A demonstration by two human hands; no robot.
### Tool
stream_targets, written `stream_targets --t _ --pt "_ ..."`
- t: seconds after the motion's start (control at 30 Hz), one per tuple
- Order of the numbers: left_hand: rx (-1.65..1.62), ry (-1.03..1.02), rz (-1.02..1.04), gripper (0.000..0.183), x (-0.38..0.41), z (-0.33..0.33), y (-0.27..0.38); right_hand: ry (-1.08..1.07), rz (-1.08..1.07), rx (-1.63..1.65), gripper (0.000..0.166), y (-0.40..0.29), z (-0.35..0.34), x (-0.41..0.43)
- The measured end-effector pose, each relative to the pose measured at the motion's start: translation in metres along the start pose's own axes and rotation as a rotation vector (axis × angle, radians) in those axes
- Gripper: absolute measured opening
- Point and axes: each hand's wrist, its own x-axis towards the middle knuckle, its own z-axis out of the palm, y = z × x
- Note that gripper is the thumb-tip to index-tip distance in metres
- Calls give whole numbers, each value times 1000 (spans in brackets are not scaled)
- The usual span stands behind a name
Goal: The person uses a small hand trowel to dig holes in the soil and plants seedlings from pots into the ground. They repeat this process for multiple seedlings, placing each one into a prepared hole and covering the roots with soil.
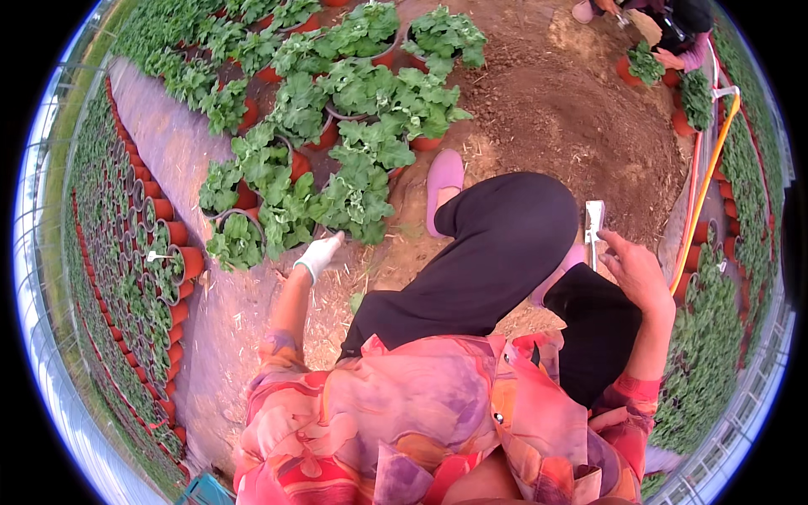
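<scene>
My left hand, in a white glove, reaches to the near edge of a cluster of potted leafy plants. Its fingertips are by the lower rim of one pot under the leaves; whether they grip it is hidden. My bare right hand is at the right of my knee, its index finger stretched out beside a small metal hand tool with a flat, pale blade. The tool's lower part runs down next to my fingers, and I cannot tell whether they hold it.
Bare brown soil lies ahead. At the upper right another person handles a potted plant. An orange hose runs along the right. Rows of red-brown pots stand at the left, and a teal crate at the lower left.
</scene>
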Motion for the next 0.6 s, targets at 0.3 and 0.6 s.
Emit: stream_targets --t 0.3,0.6 --pt "-846 102 7 33 93 11 -27 -9 -14 18 37 -9 -2 8" --pt "-809 101 68 38 8 52 -61 7 15 -7 36 4 3 -3"
